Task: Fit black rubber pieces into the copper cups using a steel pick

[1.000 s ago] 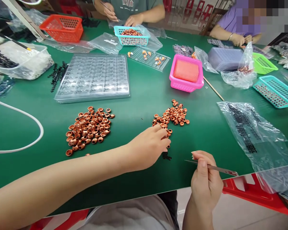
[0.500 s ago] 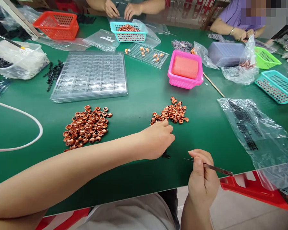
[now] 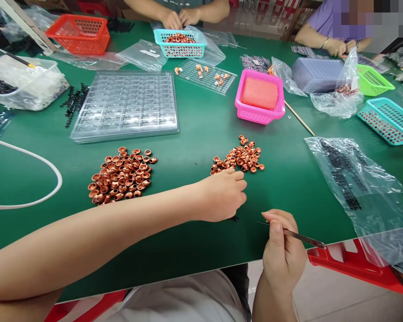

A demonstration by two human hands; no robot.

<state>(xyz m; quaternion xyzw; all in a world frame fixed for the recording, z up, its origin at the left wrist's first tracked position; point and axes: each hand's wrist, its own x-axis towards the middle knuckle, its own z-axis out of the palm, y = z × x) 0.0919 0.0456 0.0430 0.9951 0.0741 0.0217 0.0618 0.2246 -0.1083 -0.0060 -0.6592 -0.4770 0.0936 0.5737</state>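
Note:
My left hand reaches across the table with its fingers curled down. Whatever they hold, if anything, is hidden beneath the hand. Just beyond its knuckles lies a small pile of copper-coloured cups, each with a hole. A little black part pokes out below the hand on the green tabletop. My right hand, at the table's front edge, is closed around metal tweezers, their tip pointing left towards the black part. A larger pile of the same copper-coloured cups lies beyond my left forearm.
Stacked clear trays lie behind the larger pile. A pink basket holds a reddish block. A plastic bag of black parts lies at right. Across the table, a co-worker's hands are behind a light-blue basket; another person sits far right.
My left hand has shifted very slightly, covering more of the black part. My right hand and the tweezers are almost still. The co-worker's hands opposite have drawn closer together.

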